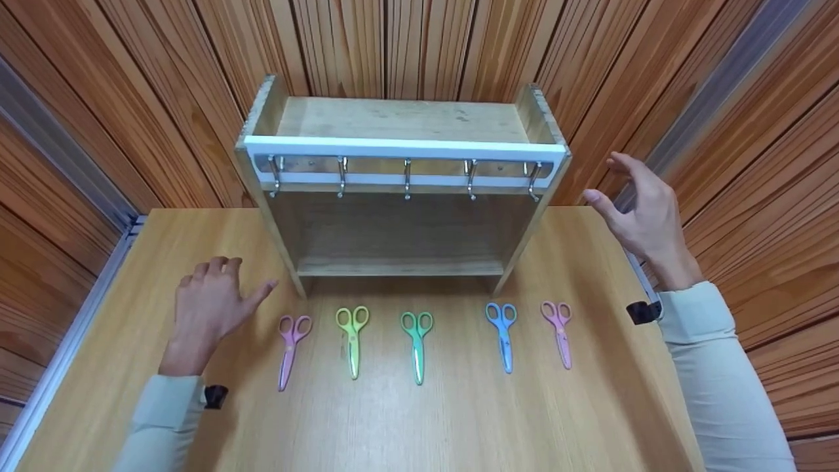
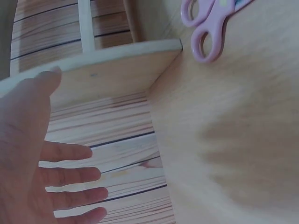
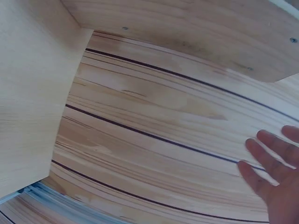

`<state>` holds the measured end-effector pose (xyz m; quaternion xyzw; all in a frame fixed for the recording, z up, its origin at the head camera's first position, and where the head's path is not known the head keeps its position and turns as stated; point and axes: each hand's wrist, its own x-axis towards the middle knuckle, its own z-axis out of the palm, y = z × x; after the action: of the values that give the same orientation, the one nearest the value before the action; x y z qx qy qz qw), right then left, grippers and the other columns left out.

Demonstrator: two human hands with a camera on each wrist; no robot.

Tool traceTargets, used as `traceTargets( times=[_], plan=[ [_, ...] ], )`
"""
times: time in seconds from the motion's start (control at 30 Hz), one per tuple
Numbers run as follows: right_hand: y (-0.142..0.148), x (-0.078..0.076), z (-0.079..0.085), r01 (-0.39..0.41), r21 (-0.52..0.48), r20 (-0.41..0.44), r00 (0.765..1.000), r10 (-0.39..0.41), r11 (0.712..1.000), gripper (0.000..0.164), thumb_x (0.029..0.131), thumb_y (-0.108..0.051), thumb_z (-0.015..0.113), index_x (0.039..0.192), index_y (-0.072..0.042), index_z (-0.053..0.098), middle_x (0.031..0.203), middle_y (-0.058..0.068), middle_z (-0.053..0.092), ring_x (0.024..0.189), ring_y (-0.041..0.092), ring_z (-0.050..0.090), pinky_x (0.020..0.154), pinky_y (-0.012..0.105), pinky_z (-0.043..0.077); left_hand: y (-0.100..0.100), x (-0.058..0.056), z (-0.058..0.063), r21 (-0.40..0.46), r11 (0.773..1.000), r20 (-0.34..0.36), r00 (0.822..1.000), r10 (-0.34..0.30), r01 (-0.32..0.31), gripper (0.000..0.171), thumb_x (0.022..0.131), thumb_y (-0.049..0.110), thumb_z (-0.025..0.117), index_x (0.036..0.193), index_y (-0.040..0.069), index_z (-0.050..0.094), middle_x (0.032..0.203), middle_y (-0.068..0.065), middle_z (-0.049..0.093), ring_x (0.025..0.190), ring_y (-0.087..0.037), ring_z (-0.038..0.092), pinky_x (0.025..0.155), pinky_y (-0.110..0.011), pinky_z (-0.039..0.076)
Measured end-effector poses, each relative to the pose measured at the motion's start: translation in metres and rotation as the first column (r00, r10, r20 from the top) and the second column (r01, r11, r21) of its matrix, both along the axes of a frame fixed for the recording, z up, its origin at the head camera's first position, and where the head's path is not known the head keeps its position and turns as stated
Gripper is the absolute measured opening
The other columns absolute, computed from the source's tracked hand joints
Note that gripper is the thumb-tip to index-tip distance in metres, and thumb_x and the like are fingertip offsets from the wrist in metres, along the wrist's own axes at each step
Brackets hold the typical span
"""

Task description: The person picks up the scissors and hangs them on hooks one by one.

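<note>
Several scissors lie in a row on the table in the head view, handles away from me: a pink-purple pair [image 1: 287,360], yellow-green [image 1: 354,354], green [image 1: 418,357], blue [image 1: 505,347] and another pink pair [image 1: 563,344]. Behind them stands a wooden shelf [image 1: 400,233] with metal hooks [image 1: 407,177] on a white-framed strip, all bare. My left hand [image 1: 210,308] hovers left of the leftmost scissors, fingers extended, holding nothing; those scissors [image 2: 212,35] also show in the left wrist view. Raised beside the shelf's right side, my right hand [image 1: 645,219] is empty, its fingers loosely bent.
The wooden table [image 1: 446,426] carries the shelf and scissors. Wood-plank walls [image 1: 419,46] enclose the back and sides, with metal rails [image 1: 72,328] along the corners. The shelf's side panel [image 3: 196,32] fills the top of the right wrist view.
</note>
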<state>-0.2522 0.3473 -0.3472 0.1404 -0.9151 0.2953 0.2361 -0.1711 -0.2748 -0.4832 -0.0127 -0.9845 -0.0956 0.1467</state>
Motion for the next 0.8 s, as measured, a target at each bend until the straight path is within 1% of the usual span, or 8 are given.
traceTargets(
  times=[0.07,0.17,0.3,0.43,0.5,0.63,0.73,0.8],
  plan=[
    [-0.003,0.001,0.003,-0.041,-0.006,-0.064,0.997,0.041,0.999,0.069,0.096,-0.040,0.074,0.156,-0.013,0.049,0.149,0.018,0.062,0.137,0.041,0.058,0.120,0.063,0.041,0.003,0.003,-0.004,0.004,1.000,0.005,1.000,-0.006,0.006,0.082,0.097,0.064,0.062,0.135,-0.008,0.061,0.135,-0.038,0.061,0.120,-0.061,0.058,0.097,-0.076,0.048],
    [-0.008,0.001,0.008,-0.087,0.000,-0.134,0.987,0.086,0.996,0.068,0.096,-0.036,0.074,0.155,-0.012,0.050,0.147,0.014,0.064,0.135,0.036,0.061,0.120,0.058,0.044,0.008,0.010,-0.011,0.014,1.000,0.006,1.000,-0.002,0.002,0.080,0.097,0.061,0.064,0.137,-0.009,0.061,0.136,-0.038,0.061,0.122,-0.060,0.058,0.098,-0.075,0.048],
    [-0.016,0.002,0.014,-0.128,0.021,-0.195,0.972,0.130,0.992,0.068,0.097,-0.042,0.072,0.153,-0.010,0.051,0.145,0.015,0.066,0.132,0.036,0.062,0.120,0.051,0.045,0.016,0.023,-0.022,-0.010,1.000,0.000,1.000,-0.009,0.009,0.076,0.097,0.056,0.068,0.136,-0.009,0.060,0.137,-0.038,0.061,0.124,-0.058,0.058,0.098,-0.073,0.049],
    [-0.024,0.002,0.020,-0.161,0.040,-0.229,0.959,0.166,0.986,0.073,0.097,-0.051,0.070,0.153,-0.008,0.051,0.144,0.017,0.065,0.132,0.038,0.062,0.121,0.043,0.045,0.024,0.036,-0.034,-0.052,0.998,-0.040,0.999,-0.030,0.027,0.075,0.094,0.055,0.071,0.134,-0.008,0.062,0.133,-0.036,0.064,0.120,-0.056,0.062,0.093,-0.070,0.054],
    [-0.028,0.001,0.024,-0.174,0.047,-0.234,0.956,0.180,0.984,0.074,0.098,-0.052,0.069,0.153,-0.008,0.050,0.146,0.017,0.064,0.134,0.037,0.061,0.122,0.044,0.044,0.028,0.041,-0.040,-0.060,0.998,-0.072,0.997,-0.028,0.024,0.075,0.092,0.055,0.073,0.131,-0.008,0.064,0.131,-0.035,0.067,0.116,-0.055,0.065,0.090,-0.068,0.056],
    [-0.036,-0.001,0.032,-0.188,0.053,-0.244,0.950,0.196,0.981,0.074,0.098,-0.050,0.070,0.154,-0.006,0.049,0.149,0.017,0.062,0.137,0.038,0.059,0.122,0.052,0.044,0.037,0.048,-0.051,-0.042,0.999,-0.103,0.994,-0.020,0.016,0.072,0.093,0.053,0.072,0.130,-0.009,0.066,0.127,-0.035,0.069,0.112,-0.053,0.068,0.086,-0.067,0.058],
    [-0.043,-0.002,0.038,-0.187,0.062,-0.254,0.947,0.197,0.980,0.076,0.098,-0.052,0.068,0.154,-0.005,0.047,0.150,0.018,0.061,0.139,0.038,0.058,0.121,0.055,0.043,0.045,0.053,-0.058,-0.014,1.000,-0.086,0.996,-0.013,0.012,0.072,0.093,0.052,0.072,0.131,-0.010,0.065,0.128,-0.035,0.068,0.112,-0.053,0.068,0.086,-0.067,0.058],
    [-0.047,-0.004,0.041,-0.192,0.064,-0.260,0.944,0.202,0.979,0.078,0.098,-0.054,0.068,0.154,-0.004,0.048,0.151,0.018,0.060,0.140,0.038,0.057,0.122,0.054,0.043,0.049,0.057,-0.062,0.004,1.000,-0.055,0.999,-0.002,0.002,0.074,0.093,0.052,0.072,0.132,-0.010,0.063,0.129,-0.035,0.068,0.114,-0.053,0.067,0.089,-0.067,0.057]
  ],
)
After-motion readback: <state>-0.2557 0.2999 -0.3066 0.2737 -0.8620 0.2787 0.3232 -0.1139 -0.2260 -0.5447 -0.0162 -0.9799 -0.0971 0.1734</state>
